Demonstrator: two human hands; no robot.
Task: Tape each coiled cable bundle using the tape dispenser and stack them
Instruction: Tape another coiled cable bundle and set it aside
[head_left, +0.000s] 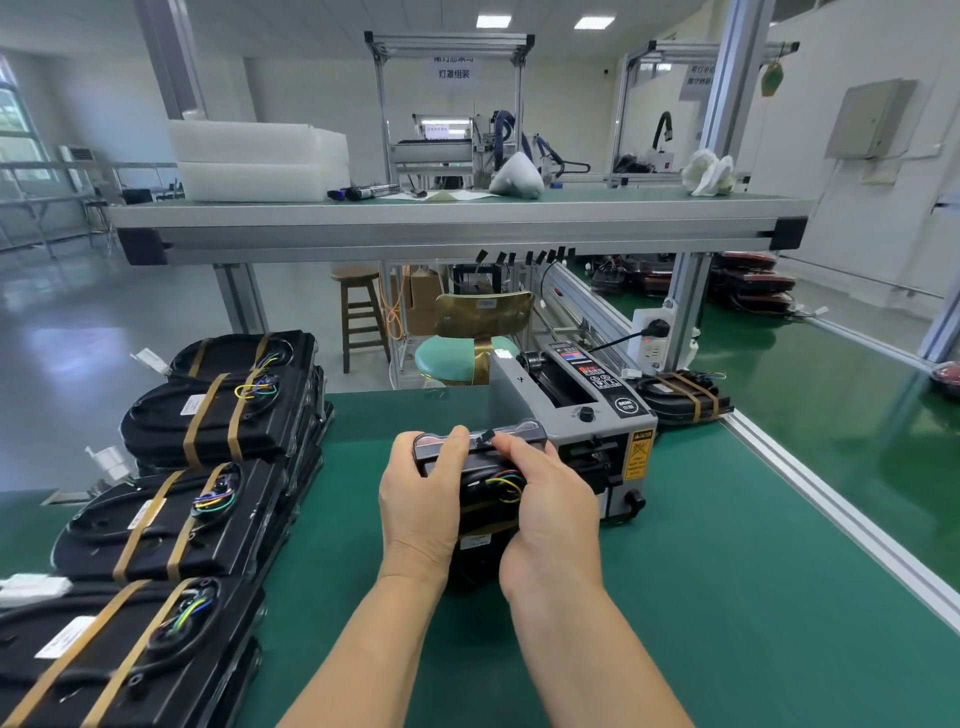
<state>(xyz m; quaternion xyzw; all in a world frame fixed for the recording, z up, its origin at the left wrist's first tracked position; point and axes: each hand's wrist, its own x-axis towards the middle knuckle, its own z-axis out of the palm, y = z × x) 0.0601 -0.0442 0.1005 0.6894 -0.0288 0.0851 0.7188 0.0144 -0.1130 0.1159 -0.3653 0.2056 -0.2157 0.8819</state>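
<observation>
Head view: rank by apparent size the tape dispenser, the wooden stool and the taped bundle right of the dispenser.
1. tape dispenser: clearly largest, and also nearest.
2-3. wooden stool and taped bundle: they look about alike. The stool stands farther back, so I won't rank them.

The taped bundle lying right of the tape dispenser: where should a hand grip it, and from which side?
Probably from above, fingers across its width between the two tape bands. The bundle lies flat on the table, and the tape dispenser stands close on its left, so a sideways approach looks cramped.
</observation>
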